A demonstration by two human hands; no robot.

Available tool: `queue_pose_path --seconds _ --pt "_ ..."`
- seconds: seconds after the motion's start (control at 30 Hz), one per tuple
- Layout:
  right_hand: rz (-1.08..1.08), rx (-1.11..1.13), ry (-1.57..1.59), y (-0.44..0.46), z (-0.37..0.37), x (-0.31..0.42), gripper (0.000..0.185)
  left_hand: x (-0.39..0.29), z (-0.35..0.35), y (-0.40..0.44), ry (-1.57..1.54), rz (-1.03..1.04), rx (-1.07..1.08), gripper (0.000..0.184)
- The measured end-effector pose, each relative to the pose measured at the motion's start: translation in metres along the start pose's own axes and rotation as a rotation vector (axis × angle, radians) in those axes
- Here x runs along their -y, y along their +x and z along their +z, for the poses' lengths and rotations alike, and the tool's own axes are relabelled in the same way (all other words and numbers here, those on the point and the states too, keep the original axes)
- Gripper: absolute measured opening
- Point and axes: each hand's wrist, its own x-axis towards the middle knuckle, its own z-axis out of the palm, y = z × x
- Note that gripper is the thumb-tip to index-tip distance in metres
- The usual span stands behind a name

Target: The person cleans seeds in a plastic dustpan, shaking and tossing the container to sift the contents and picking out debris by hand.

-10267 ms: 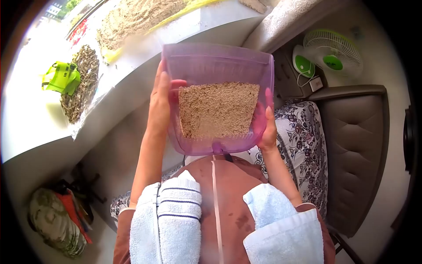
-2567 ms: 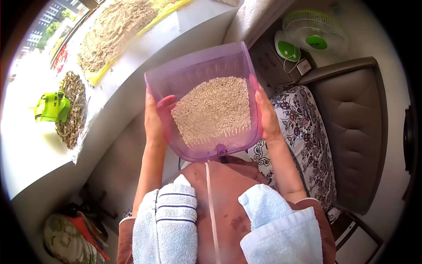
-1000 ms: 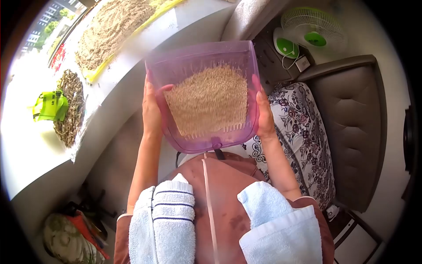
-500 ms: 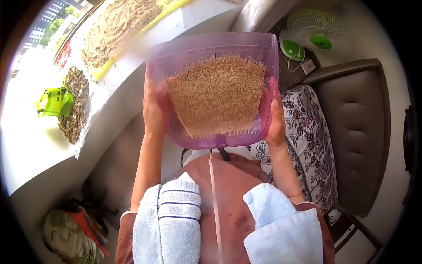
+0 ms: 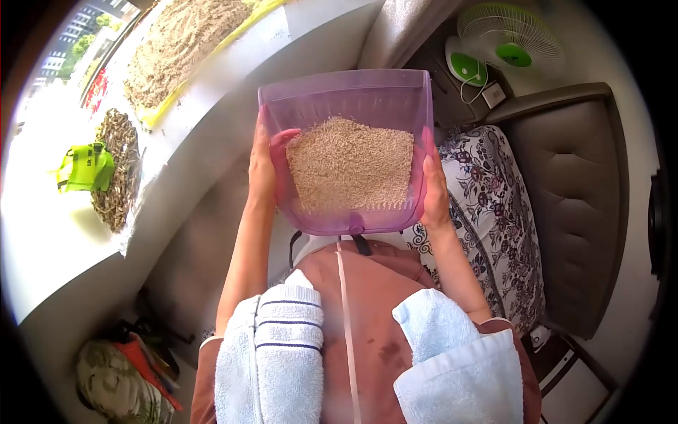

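Note:
A see-through purple plastic winnowing pan (image 5: 346, 83) is held out in front of my body, its rounded side toward me. Pale tan grain (image 5: 353, 166) lies heaped in its middle and lower part. My left hand (image 5: 262, 166) grips the left wall, with the fingers mostly out of sight behind it. On the opposite wall, my right hand (image 5: 434, 189) holds on in the same way, thumb along the edge.
On the white ledge (image 5: 63, 272) to the left lie spread grain (image 5: 176, 53) on a yellow-edged sheet, dried brown pieces (image 5: 120, 169) and a lime-green bag (image 5: 86, 167). A fan (image 5: 512, 53), a brown headboard (image 5: 565, 205) and patterned bedding (image 5: 487, 191) are at right.
The pan has come lower and looks smaller, its far edge down. The grain, spread widely and blurred before, now sits in a tighter heap. Both hands keep their grip.

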Motion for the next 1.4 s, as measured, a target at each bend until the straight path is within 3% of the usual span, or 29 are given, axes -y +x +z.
queue_pose_path --seconds 0.13,0.3,0.33,0.4,0.43,0.53,0.63,0.67,0.77,0.8,0.87,0.9,0.97,1.07,1.27,1.3,1.4 --pt "-0.018 -0.027 -0.006 0.014 -0.008 0.006 0.061 -0.017 0.016 0.004 0.03 0.063 0.007 0.061" --pt "-0.357 0.197 0.209 0.013 0.008 0.07 0.064 -0.097 0.057 -0.025 -0.011 0.302 0.12 0.06" --pt "-0.333 0.109 0.161 0.015 0.006 0.056 0.064 -0.094 0.052 -0.021 -0.013 0.347 0.147 0.06" --pt "-0.272 -0.074 0.066 0.017 0.002 0.018 0.064 -0.061 0.037 0.006 0.346 0.491 -0.007 0.063" --pt "-0.251 -0.039 -0.003 0.012 -0.003 0.01 0.071 -0.044 0.027 0.01 0.226 0.411 -0.005 0.062" --pt "-0.061 -0.033 0.102 0.002 -0.009 0.006 0.064 -0.038 0.028 -0.005 0.064 0.028 0.034 0.057" --pt "0.061 -0.041 0.129 0.013 -0.007 0.018 0.057 -0.031 0.033 0.004 0.061 -0.077 -0.087 0.056" --pt "0.089 -0.029 0.121 0.015 -0.011 0.018 0.056 -0.038 0.04 0.002 0.035 -0.061 -0.084 0.056" --pt "-0.09 0.009 0.011 0.016 0.006 0.067 0.059 -0.086 0.064 -0.016 -0.098 -0.097 -0.042 0.056" --pt "-0.159 0.026 -0.001 0.016 0.012 0.084 0.06 -0.091 0.062 -0.021 -0.039 0.117 0.013 0.058" --pt "-0.353 0.097 0.066 0.011 0.02 0.095 0.065 -0.104 0.065 -0.027 -0.165 0.322 0.12 0.06" --pt "-0.311 0.043 0.005 0.018 0.011 0.077 0.066 -0.096 0.058 -0.02 -0.084 0.367 0.094 0.062" --pt "-0.189 -0.006 0.046 0.021 -0.003 0.031 0.066 -0.072 0.04 -0.008 0.148 0.291 0.027 0.062" --pt "-0.159 -0.022 0.024 0.0 -0.005 0.02 0.064 -0.044 0.028 -0.014 0.14 0.194 -0.003 0.06" --pt "0.075 -0.04 0.132 0.012 -0.003 0.027 0.057 -0.054 0.039 -0.008 0.003 -0.12 -0.089 0.06" --pt "0.066 -0.043 0.168 0.016 0.001 0.035 0.055 -0.062 0.046 -0.009 0.013 -0.117 -0.136 0.06" --pt "-0.038 0.111 0.347 0.017 0.012 0.068 0.059 -0.106 0.064 -0.029 0.032 0.093 0.029 0.058"
